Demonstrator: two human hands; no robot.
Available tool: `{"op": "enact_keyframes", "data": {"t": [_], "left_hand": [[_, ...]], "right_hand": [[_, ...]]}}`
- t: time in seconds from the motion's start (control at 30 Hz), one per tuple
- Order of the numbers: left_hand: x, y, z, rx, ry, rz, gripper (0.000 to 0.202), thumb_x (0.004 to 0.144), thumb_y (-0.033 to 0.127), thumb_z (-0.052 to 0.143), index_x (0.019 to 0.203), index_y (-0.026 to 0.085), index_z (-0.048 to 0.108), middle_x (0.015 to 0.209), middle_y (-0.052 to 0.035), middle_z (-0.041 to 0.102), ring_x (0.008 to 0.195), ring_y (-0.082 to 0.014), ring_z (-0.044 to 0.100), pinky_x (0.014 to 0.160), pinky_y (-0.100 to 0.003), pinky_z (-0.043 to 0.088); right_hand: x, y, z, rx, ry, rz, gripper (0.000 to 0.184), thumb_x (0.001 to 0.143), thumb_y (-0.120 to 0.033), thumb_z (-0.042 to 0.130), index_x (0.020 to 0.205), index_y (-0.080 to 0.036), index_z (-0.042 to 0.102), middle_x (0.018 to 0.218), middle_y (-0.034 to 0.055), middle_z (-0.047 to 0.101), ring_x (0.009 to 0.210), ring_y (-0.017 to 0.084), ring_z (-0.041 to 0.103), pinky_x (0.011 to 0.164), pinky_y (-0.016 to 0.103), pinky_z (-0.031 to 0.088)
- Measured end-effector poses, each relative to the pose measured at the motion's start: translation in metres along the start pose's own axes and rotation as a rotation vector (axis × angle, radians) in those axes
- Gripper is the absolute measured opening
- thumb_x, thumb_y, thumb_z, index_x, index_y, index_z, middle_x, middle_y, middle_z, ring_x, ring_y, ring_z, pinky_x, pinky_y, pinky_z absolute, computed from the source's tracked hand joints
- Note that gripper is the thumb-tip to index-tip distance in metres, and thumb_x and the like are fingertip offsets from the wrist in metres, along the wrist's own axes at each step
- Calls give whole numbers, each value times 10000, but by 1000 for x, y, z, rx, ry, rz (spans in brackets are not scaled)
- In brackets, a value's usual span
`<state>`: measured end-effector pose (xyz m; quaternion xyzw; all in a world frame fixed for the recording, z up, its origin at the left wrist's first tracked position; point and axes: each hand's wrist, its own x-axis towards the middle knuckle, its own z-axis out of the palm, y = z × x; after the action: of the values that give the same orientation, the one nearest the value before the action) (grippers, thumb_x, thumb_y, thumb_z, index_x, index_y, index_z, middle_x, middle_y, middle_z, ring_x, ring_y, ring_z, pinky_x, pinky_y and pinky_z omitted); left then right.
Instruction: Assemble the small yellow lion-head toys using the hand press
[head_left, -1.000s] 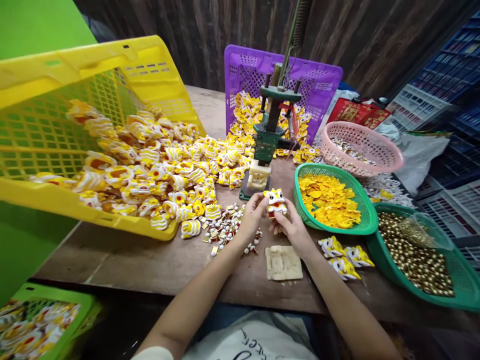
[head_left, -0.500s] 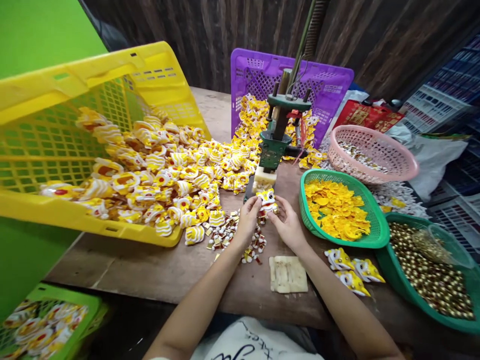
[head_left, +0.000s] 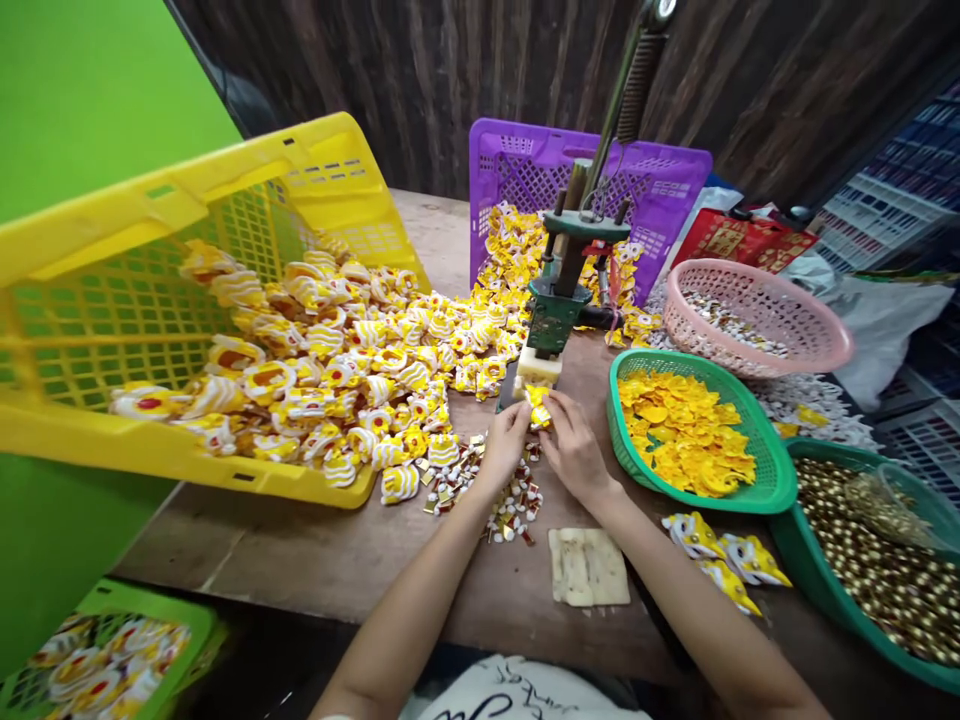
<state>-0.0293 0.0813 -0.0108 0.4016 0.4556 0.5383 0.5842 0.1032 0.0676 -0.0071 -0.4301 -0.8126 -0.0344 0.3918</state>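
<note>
My left hand [head_left: 504,447] and my right hand [head_left: 573,449] together pinch a small yellow-and-white lion-head toy piece [head_left: 537,406]. They hold it right in front of the white block at the foot of a green hand press [head_left: 556,300]. Under my hands lies a scatter of small red, white and gold parts [head_left: 480,485] on the wooden table [head_left: 322,550]. A tan worn pad [head_left: 589,566] lies just behind my right wrist.
A tilted yellow crate [head_left: 150,300] spills lion-head pieces at left. A purple crate [head_left: 592,180] stands behind the press. At right are a green basket of yellow pieces [head_left: 690,430], a pink basket [head_left: 757,315], a green basket of gold beads [head_left: 877,560] and three finished heads [head_left: 724,560]. A green crate [head_left: 112,650] sits low left.
Both hands have carried the lion-head piece away from me, up to the base of the press. The camera has tipped slightly, shifting the scene down and right.
</note>
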Motion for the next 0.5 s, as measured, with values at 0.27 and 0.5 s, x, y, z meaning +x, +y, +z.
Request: {"op": "enact_keyframes", "data": {"t": [0.27, 0.5], "left_hand": [[26, 7, -34, 615, 104, 311, 249, 849, 126, 577, 1029, 140, 748, 1027, -100, 728, 939, -201, 683, 893, -354, 555], [25, 13, -28, 761, 51, 360, 163, 840, 158, 642, 992, 153, 703, 965, -79, 727, 819, -169, 674, 806, -305, 548]], "right_hand": [[31, 0, 23, -463, -237, 32, 350, 987, -144, 417, 1277, -90, 605, 1239, 207, 657, 888, 247, 678, 717, 354, 568], [33, -5, 21, -420, -336, 130, 493, 924, -54, 377, 1402, -114, 481, 1372, 203, 570, 807, 215, 729, 621, 309, 587]]}}
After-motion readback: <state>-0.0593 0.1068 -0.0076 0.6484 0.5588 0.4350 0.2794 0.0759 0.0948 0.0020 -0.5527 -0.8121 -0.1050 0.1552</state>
